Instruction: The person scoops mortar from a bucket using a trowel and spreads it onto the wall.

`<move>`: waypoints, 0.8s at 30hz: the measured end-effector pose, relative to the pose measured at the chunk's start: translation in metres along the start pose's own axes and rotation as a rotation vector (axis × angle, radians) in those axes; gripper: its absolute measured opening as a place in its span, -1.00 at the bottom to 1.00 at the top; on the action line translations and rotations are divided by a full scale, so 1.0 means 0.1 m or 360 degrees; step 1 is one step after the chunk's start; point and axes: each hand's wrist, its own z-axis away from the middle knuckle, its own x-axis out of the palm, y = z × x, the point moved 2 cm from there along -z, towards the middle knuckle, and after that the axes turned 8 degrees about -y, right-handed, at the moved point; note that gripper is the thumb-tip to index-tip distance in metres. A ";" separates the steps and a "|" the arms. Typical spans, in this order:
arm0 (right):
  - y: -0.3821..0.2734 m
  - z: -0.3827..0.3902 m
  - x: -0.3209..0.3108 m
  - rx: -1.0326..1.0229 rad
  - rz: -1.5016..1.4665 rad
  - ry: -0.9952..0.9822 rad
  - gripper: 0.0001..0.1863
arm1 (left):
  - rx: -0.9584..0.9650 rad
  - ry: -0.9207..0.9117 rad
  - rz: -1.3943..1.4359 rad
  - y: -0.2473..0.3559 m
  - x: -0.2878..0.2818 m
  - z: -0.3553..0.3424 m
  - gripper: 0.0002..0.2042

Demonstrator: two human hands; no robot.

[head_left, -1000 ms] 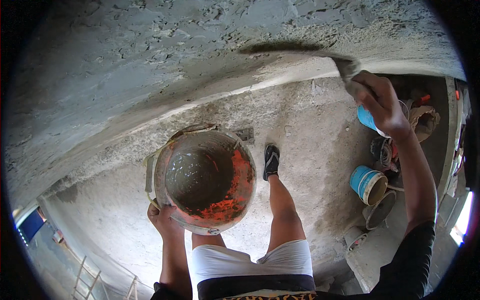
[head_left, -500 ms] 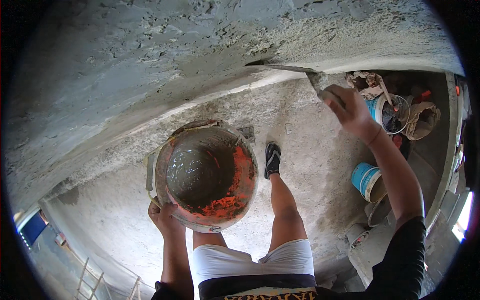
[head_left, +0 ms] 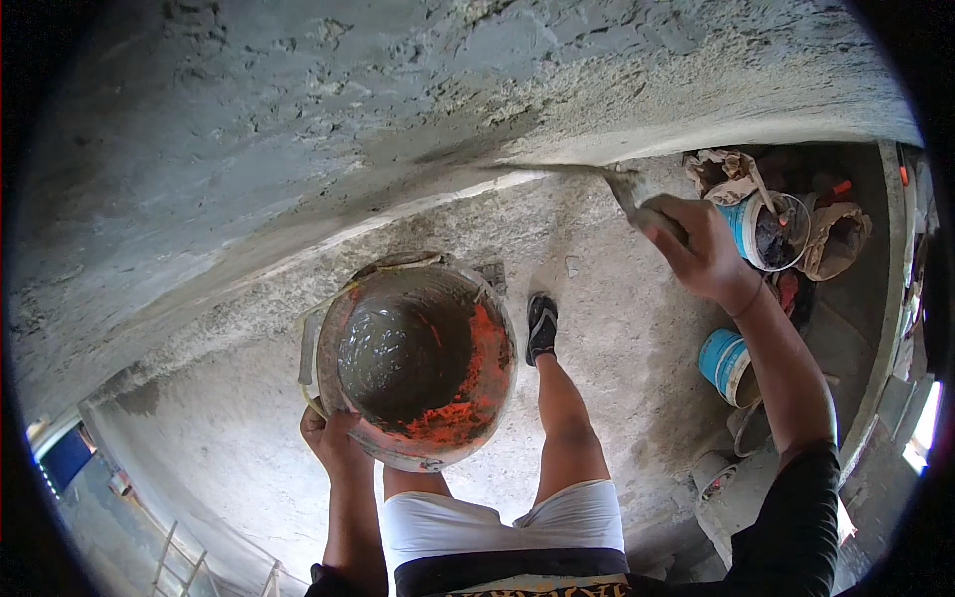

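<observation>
My left hand (head_left: 333, 438) is closed on the lower left rim of a round bucket (head_left: 481, 388), red inside and caked with mortar. Wet grey mortar (head_left: 403, 348) lies in its bottom. A rope-and-bar handle (head_left: 307, 348) hangs along the bucket's left side. My right hand (head_left: 696, 244) is wrapped round the handle of a trowel (head_left: 623, 189). Its thin blade is seen edge-on, lying along the plastered wall (head_left: 398, 109), with a smooth damp patch (head_left: 477, 139) beside it. Much of the trowel's handle is hidden in my fingers.
At the right stand a blue-and-white bucket (head_left: 734, 224) with dark contents, a torn paper bag (head_left: 834, 239) and a second blue bucket (head_left: 718, 356). My sandalled foot (head_left: 542, 323) is on the rough concrete floor (head_left: 617, 328). A ladder-like frame (head_left: 179, 557) shows at lower left.
My right hand and the trowel have moved slightly down in the picture, with the blade still along the wall. The bucket in my left hand has shifted a little down and right.
</observation>
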 end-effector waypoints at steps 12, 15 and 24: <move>-0.22 0.38 -0.23 0.0036 -0.0493 0.0428 -0.56 | 0.0051 0.0026 -0.0097 0.22 0.00 0.06 -0.78; -0.40 0.70 -0.02 0.0161 -0.1249 0.0460 -0.47 | 0.0136 -0.0018 -0.0087 0.44 0.15 0.19 -0.76; -1.02 1.68 0.52 0.0463 -0.1252 0.0777 -0.51 | 0.0673 -0.0056 -0.0278 1.49 0.23 0.87 -0.83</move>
